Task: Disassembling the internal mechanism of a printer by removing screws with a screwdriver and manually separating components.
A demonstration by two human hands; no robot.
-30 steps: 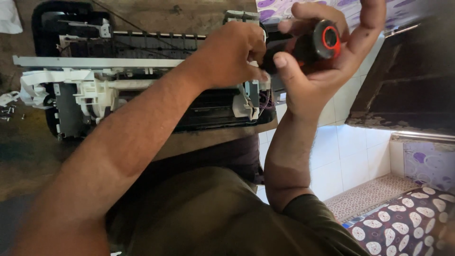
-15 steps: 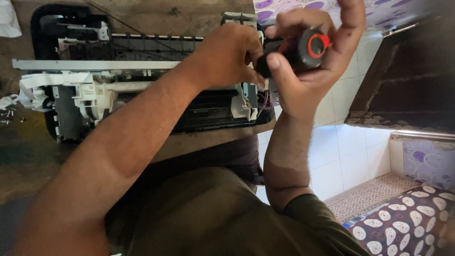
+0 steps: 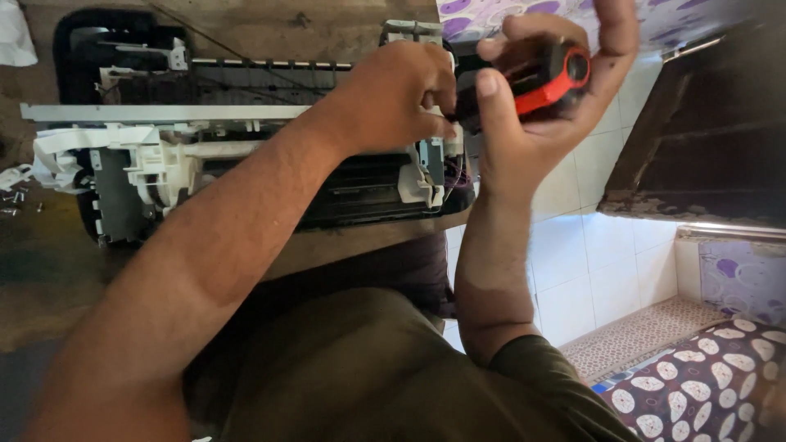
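A partly dismantled printer (image 3: 164,164), black with white plastic parts and a grey metal rail, lies on a wooden table (image 3: 49,278). My right hand (image 3: 524,139) is wrapped around a thick black and red screwdriver handle (image 3: 548,78), held just past the printer's right end. My left hand (image 3: 401,98) reaches over the printer, and its fingertips pinch the tool's black front end. The tool's tip is hidden behind my fingers.
A few small loose screws (image 3: 12,200) lie at the table's left edge, and a white cloth (image 3: 15,33) sits at the top left. White tiles (image 3: 606,270), a dark wooden panel (image 3: 704,139) and a patterned cushion (image 3: 704,393) are on the right.
My right hand has tilted the tool, so its red end cap now points up and right instead of facing me. My left hand stays at the tool's front end.
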